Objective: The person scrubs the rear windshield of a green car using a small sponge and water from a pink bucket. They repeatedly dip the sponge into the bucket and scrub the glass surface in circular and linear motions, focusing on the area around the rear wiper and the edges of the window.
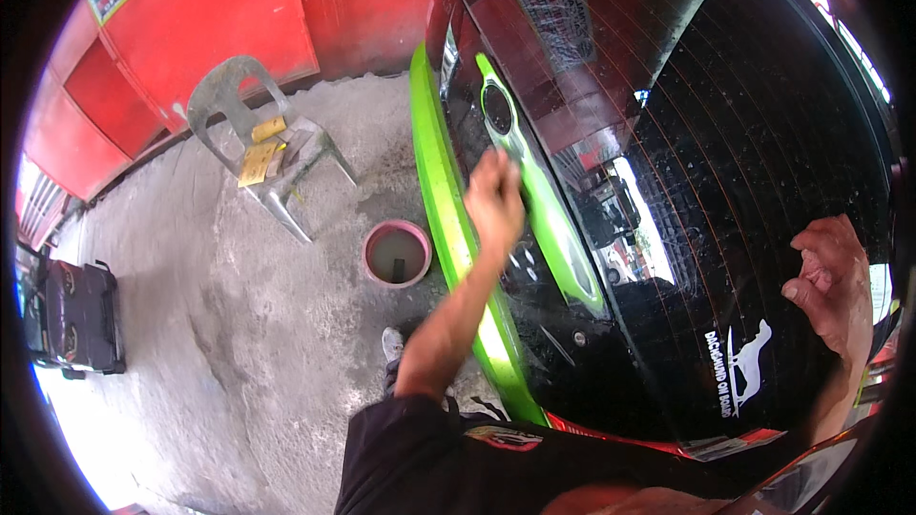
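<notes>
My left hand (pixel 495 193), blurred, presses with bent fingers on the bright green trim (pixel 547 218) of a black car's tailgate. A dark patch shows beside the fingers; whether they hold anything is unclear. Around the trim's oval opening and along its edges the surface looks dull and whitish. On the right, my right hand (pixel 834 286) is by the dark rear window (pixel 723 179), its fingers and thumb curled around a small crumpled pink piece (pixel 816 270), perhaps cloth or sponge. The green rear bumper (pixel 447 200) curves below the tailgate, left of the trim.
A pink-rimmed bucket (pixel 366 250) of cloudy water, with a dark block in it, stands on the concrete floor (pixel 286 322). Yellow sandpaper (pixel 257 163) and a roll lie on a grey plastic chair (pixel 236 96). A red wall (pixel 358 7) stands behind; a dark case (pixel 82 318) is at far left.
</notes>
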`<state>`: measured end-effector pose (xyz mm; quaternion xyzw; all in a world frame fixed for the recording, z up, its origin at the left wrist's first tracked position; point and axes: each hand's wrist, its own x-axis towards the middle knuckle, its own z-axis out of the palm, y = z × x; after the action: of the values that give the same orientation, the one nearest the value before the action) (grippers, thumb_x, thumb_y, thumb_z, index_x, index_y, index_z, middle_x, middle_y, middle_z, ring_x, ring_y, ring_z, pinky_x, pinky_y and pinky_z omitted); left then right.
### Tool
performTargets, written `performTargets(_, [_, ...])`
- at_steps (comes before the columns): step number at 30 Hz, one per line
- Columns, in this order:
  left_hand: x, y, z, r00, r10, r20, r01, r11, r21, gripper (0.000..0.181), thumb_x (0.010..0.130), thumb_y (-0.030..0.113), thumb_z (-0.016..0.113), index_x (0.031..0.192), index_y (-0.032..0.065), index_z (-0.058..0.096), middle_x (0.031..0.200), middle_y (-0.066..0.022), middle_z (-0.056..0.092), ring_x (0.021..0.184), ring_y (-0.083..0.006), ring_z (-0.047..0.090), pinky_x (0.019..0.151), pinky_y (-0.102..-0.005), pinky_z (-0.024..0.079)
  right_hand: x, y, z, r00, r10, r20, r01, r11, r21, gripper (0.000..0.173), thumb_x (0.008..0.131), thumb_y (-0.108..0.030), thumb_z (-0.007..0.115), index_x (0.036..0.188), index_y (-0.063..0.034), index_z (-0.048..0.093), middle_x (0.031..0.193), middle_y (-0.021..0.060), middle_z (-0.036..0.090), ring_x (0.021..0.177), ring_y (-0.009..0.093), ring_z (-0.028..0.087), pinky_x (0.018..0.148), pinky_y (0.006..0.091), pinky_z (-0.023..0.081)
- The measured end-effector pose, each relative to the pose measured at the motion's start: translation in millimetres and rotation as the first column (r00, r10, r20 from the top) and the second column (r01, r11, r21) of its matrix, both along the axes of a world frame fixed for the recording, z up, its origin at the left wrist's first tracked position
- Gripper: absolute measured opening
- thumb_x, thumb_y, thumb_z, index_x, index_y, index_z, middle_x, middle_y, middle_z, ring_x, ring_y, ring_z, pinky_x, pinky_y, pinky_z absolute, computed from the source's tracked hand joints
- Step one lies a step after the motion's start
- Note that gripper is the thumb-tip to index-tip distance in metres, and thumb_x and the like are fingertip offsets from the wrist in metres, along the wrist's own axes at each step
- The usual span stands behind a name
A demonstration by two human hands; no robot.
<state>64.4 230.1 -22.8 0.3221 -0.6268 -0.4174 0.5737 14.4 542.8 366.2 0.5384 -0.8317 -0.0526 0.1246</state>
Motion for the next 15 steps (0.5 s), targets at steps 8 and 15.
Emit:
performTargets(8, [-9.5,-56.3,35.4,0.989,0.070,0.131,-0.065,0.997,-0.042,0.025,0.090,0.019,0.074,0.104,-0.0018,0.076,0.088,-0.0212,0.072,0.092,-0.0373,0.066,0.082,-0.0449,0.052,-7.6,-3.4,-7.8,0.999,0.046,-0.028,-0.046,0.999,-0.021,0.053,0.077,-0.039,0.085,0.111,-0.0051,0.064,0.108,0.0146,0.057,0.080,0.022,0.060,0.054,0.0330,0.050])
performTargets(15, [-5.6,-12.0,35.8,0.995,-0.003,0.105,0.009,0.998,-0.055,0.024,0.089,0.018,0.075,0.106,0.0005,0.077,0.082,-0.0182,0.070,0.091,-0.0354,0.066,0.082,-0.0446,0.053,0.9,7.4,-0.7,0.993,0.087,-0.084,-0.087,0.996,0.011,0.047,0.078,-0.030,0.084,0.111,-0.0044,0.064,0.106,0.0153,0.057,0.076,0.023,0.060,0.057,0.0346,0.052])
